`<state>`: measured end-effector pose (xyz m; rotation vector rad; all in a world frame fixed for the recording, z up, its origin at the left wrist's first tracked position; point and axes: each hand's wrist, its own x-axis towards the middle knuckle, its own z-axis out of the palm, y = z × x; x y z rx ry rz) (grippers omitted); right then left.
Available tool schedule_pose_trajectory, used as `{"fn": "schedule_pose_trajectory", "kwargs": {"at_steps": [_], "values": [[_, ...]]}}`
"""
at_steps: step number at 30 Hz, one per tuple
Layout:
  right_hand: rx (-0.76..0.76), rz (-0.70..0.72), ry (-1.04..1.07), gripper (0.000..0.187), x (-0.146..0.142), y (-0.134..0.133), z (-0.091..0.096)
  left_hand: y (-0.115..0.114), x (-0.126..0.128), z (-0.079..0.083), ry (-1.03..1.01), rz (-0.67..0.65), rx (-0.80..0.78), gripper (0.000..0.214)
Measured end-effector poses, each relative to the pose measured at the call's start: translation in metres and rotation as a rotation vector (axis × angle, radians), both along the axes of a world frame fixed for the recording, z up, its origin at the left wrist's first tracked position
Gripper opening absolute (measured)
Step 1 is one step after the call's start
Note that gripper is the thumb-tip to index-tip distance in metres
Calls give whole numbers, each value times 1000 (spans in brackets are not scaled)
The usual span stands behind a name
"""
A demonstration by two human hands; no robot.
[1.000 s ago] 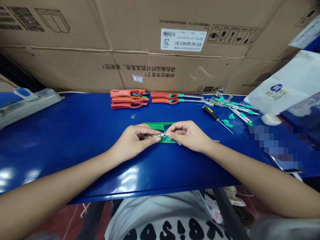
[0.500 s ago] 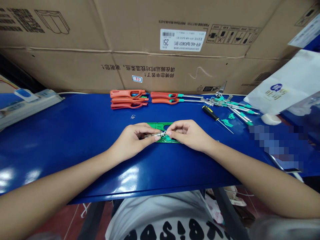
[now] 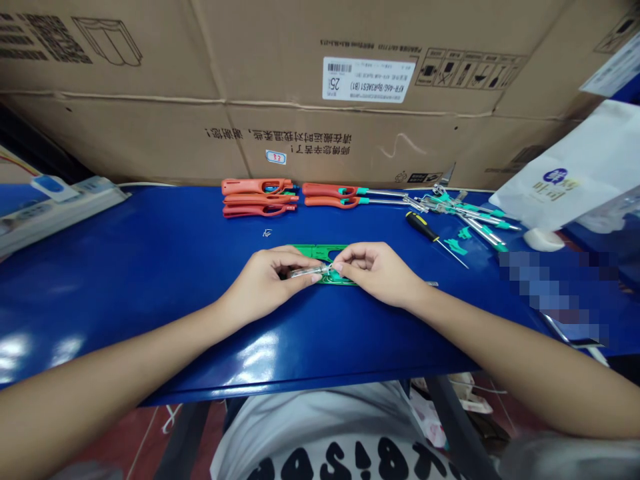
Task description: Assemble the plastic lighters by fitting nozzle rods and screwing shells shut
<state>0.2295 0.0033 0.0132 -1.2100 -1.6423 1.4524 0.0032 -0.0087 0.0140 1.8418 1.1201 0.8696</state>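
My left hand (image 3: 267, 283) is closed on a clear, slim tank (image 3: 306, 271) with a pale fitting at its right end. My right hand (image 3: 377, 272) pinches at that end, where a thin white piece shows; its fingertips hide the exact part. Beneath both hands lies a green lighter shell (image 3: 320, 251) on the blue table, its finger opening partly showing between them. A few tiny metal bits (image 3: 267, 233) rest to the upper left of the shell.
Orange lighter shells (image 3: 257, 198) and orange lighters with metal tubes (image 3: 335, 196) line the back. On the right are a screwdriver (image 3: 423, 227), metal tubes with teal parts (image 3: 483, 230) and a white bag (image 3: 555, 167). A power strip (image 3: 70, 217) sits left, before a cardboard box (image 3: 280, 73).
Both hands stay nearly in place with the same grip. My right hand has shifted very slightly, and a small metal piece beside its wrist shows more.
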Motion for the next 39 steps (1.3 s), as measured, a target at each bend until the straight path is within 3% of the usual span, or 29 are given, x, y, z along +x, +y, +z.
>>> {"fn": "schedule_pose_trajectory", "kwargs": {"at_steps": [9, 13, 15, 18, 23, 28, 39], "values": [[63, 34, -32, 25, 1, -2, 1, 2, -2, 6, 16, -12, 57, 26], [391, 62, -255, 19, 6, -4, 6, 7, -9, 11, 93, -62, 139, 26], [594, 121, -393, 24, 11, -4, 10, 10, -13, 13, 165, -108, 193, 23], [726, 244, -572, 39, 19, -3, 12, 13, -17, 14, 254, -174, 271, 19], [784, 341, -665, 37, 24, 0, 11, 13, -18, 15, 345, -249, 302, 14], [793, 374, -686, 35, 26, 2, 12, 14, -20, 13, 365, -238, 306, 19], [861, 439, -700, 38, 29, 3, 16, 15, -21, 12, 260, -258, 264, 14]]}}
